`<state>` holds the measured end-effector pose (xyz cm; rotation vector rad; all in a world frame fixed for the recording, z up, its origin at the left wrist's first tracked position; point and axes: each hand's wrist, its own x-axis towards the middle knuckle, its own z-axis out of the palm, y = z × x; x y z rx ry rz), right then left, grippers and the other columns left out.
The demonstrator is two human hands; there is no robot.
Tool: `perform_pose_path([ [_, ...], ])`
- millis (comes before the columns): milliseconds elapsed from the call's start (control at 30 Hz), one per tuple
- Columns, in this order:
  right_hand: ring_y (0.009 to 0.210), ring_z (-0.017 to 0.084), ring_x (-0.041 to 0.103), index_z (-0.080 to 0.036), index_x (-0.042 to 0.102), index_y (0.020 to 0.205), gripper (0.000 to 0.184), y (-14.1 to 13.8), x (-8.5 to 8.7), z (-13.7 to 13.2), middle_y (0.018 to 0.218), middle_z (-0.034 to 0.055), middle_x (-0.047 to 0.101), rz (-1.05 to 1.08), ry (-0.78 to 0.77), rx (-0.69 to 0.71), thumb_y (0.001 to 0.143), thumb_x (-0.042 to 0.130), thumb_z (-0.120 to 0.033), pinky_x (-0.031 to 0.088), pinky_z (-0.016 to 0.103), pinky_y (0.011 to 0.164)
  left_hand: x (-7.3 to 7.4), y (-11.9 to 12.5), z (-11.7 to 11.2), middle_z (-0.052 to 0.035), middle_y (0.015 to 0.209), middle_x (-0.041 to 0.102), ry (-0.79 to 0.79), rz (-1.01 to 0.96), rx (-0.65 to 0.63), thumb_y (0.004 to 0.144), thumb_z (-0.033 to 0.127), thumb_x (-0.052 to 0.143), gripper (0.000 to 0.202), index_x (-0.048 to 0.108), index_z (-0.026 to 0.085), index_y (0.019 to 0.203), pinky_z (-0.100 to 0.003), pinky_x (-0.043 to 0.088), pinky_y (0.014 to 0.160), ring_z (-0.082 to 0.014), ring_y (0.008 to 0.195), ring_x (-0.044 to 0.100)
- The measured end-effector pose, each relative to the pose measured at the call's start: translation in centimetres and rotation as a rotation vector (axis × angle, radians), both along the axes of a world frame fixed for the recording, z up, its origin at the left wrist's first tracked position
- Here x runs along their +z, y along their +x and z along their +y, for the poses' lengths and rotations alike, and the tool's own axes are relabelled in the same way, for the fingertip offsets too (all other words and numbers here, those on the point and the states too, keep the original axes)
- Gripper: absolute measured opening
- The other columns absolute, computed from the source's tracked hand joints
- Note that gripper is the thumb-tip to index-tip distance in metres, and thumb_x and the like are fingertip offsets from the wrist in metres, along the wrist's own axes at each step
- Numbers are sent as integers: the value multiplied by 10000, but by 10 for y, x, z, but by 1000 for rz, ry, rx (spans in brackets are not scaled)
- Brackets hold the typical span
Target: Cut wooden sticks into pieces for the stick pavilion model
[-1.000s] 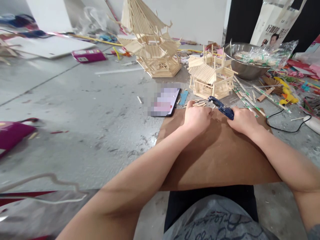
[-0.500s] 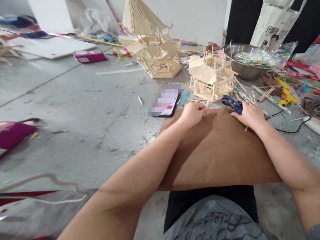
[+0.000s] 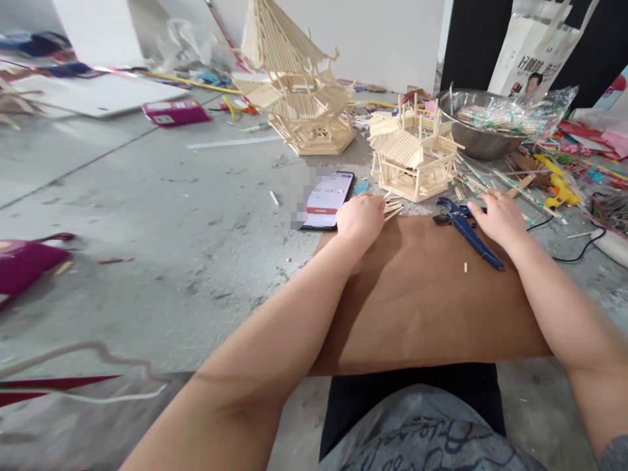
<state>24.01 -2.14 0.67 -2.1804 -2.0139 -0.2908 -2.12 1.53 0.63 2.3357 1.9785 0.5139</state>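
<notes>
My left hand point(image 3: 362, 221) is curled beside the phone, its fingertips partly hidden, closed round several short wooden sticks point(image 3: 393, 209) that poke out to its right. A blue pair of cutters point(image 3: 471, 237) lies with spread handles at the right of the brown sheet. Over its upper handle rests my right hand point(image 3: 501, 219), thumb and fingers apart, not gripping it. A small cut piece of stick point(image 3: 466, 267) lies on the brown sheet point(image 3: 422, 307). Just behind stands a low hexagonal stick model point(image 3: 415, 157) with a partial roof.
A lit phone point(image 3: 324, 199) lies left of my left hand. Further back rises a taller stick pagoda point(image 3: 299, 98). A metal bowl point(image 3: 483, 140) of wrapped sticks stands at the back right, near a yellow glue gun point(image 3: 557, 186) and black cord. Purple boxes point(image 3: 176, 112) lie to the left.
My right hand has let go of the cutters, which now lie spread on the sheet. My left hand has moved left to the short sticks. A cut piece now shows on the sheet.
</notes>
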Motion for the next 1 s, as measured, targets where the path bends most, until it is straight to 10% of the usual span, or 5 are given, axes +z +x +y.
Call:
perform_pose_path([
  [167,1064,331,495,-98,632,993,565,28,-5,9,1061,221,601,-18,-81,-245,863,227,-469,339,489,853,-1,0,0,-85,923,661,7,-35,-6,793,247,364,301,655,191,740,-283,425,583,-195,723,594],
  [467,948,331,564,-79,662,940,481,34,-6,11,956,208,639,-72,-99,-271,851,274,-351,338,481,838,0,0,-1,-79,936,654,80,-77,-22,813,283,361,332,675,189,765,-280,410,573,-193,726,595],
  [1000,910,314,581,-80,567,1067,349,47,-11,14,937,197,641,-10,4,-318,811,399,-247,414,385,722,-9,31,-42,-45,849,677,50,-98,-761,861,322,403,306,665,235,991,-224,442,626,-135,728,611],
])
